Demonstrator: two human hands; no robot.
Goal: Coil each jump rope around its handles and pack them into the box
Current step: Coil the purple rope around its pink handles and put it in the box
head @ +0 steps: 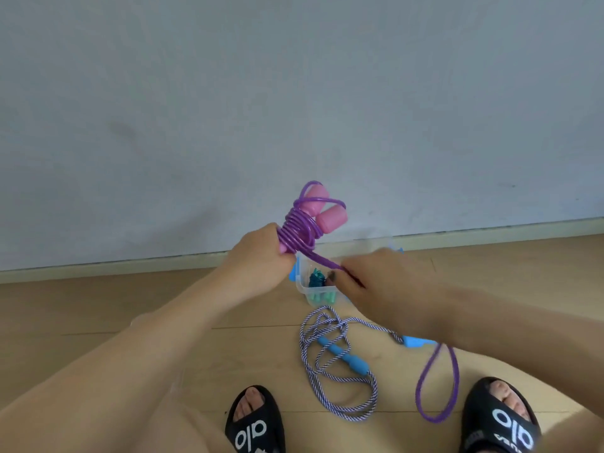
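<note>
My left hand (258, 256) grips the two pink handles (323, 209) of a purple jump rope, with several purple coils (297, 232) wound around them. From the coils the purple rope runs down to my right hand (382, 282), which pinches it. The rope's loose loop (438, 384) hangs below my right forearm. A clear plastic box (302, 281) with blue latches stands on the floor by the wall, holding a coiled teal rope with green handles (322, 297). A blue-and-white striped rope (330, 364) with blue handles lies loose on the floor in front of the box.
A grey wall and pale baseboard (490, 235) run just behind the box. The floor is light wood. My two feet in black slippers (255, 423) stand at the bottom edge, either side of the striped rope.
</note>
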